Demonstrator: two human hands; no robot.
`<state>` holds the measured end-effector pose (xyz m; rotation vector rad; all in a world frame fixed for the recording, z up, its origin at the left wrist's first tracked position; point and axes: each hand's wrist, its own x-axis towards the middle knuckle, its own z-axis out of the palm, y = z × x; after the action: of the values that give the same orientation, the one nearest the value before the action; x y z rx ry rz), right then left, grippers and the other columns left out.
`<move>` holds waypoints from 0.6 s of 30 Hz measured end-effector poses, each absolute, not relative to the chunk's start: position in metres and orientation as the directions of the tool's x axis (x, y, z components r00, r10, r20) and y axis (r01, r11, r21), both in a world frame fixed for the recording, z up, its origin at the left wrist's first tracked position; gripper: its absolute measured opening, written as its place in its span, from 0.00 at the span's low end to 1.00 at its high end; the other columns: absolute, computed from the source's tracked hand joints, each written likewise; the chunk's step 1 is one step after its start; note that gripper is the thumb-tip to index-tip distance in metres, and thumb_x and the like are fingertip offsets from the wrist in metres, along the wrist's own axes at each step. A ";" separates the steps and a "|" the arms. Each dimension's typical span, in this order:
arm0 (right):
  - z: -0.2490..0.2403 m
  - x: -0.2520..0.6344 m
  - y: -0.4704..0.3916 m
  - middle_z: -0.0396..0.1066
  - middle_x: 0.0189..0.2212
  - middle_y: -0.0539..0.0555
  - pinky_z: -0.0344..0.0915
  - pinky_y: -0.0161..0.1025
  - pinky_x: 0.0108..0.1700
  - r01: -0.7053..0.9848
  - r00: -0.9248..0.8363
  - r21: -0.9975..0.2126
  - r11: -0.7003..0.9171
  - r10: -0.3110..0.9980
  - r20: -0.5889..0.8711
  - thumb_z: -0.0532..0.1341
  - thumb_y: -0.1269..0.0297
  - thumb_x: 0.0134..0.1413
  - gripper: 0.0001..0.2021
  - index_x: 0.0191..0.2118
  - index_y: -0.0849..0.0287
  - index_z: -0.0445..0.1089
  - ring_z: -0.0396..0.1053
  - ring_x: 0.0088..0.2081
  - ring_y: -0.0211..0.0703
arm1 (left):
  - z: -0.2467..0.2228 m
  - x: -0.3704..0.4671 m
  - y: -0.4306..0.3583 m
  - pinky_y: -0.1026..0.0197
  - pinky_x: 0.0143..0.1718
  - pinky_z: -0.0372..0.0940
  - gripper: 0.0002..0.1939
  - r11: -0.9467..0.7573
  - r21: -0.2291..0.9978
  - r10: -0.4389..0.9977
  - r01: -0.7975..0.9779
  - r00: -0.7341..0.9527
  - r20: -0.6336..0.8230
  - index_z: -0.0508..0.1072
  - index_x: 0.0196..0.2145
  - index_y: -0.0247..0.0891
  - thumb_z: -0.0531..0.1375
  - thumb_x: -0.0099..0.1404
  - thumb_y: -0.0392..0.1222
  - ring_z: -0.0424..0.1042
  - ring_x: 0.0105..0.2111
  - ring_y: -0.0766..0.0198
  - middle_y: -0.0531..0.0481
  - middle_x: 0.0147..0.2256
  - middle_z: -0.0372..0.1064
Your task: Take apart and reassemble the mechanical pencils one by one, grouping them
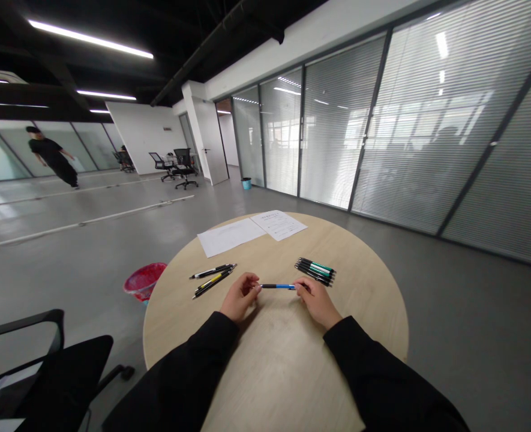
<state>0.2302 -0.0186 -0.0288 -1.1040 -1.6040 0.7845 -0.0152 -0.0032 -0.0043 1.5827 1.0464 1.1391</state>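
A blue and black pen is held level above the round wooden table, between my two hands. My left hand pinches its black end, and my right hand grips the blue end. Left of my left hand, several dark pens lie on the tabletop, one with a yellow part. Just beyond my right hand rests a row of several green and black pens, lying side by side.
Two sheets of paper, one blank-looking and one printed, lie at the table's far edge. A red bin and a black chair stand to the left. A person is far off at left.
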 end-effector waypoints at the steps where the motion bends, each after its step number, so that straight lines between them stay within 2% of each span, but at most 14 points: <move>1: -0.029 0.230 -0.018 0.67 0.25 0.49 0.58 0.36 0.30 0.284 -0.087 -0.882 0.376 0.926 0.367 0.56 0.57 0.62 0.13 0.34 0.59 0.72 0.64 0.27 0.40 | -0.005 -0.015 -0.003 0.64 0.27 0.63 0.21 -0.246 0.963 0.948 0.106 0.233 0.217 0.67 0.40 0.38 0.66 0.57 0.53 0.66 0.25 0.68 0.54 0.30 0.67; 8: -0.028 0.230 -0.019 0.67 0.25 0.49 0.57 0.35 0.30 0.298 -0.093 -0.876 0.379 0.925 0.368 0.56 0.57 0.62 0.12 0.33 0.59 0.72 0.63 0.27 0.40 | -0.001 -0.016 -0.003 0.64 0.28 0.63 0.15 -0.253 0.957 0.941 0.143 0.264 0.210 0.69 0.34 0.36 0.66 0.58 0.50 0.66 0.25 0.68 0.54 0.26 0.66; 18: -0.028 0.230 -0.019 0.67 0.25 0.50 0.58 0.35 0.30 0.296 -0.097 -0.877 0.377 0.926 0.365 0.56 0.57 0.62 0.13 0.35 0.59 0.73 0.63 0.26 0.39 | 0.000 -0.015 -0.004 0.64 0.26 0.61 0.18 -0.240 0.937 0.960 0.252 0.205 0.191 0.68 0.29 0.38 0.61 0.60 0.56 0.64 0.22 0.67 0.56 0.22 0.65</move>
<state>0.2303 -0.0190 -0.0277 -1.1093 -1.6211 0.7760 -0.0150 -0.0038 0.0004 1.6589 1.1580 1.0862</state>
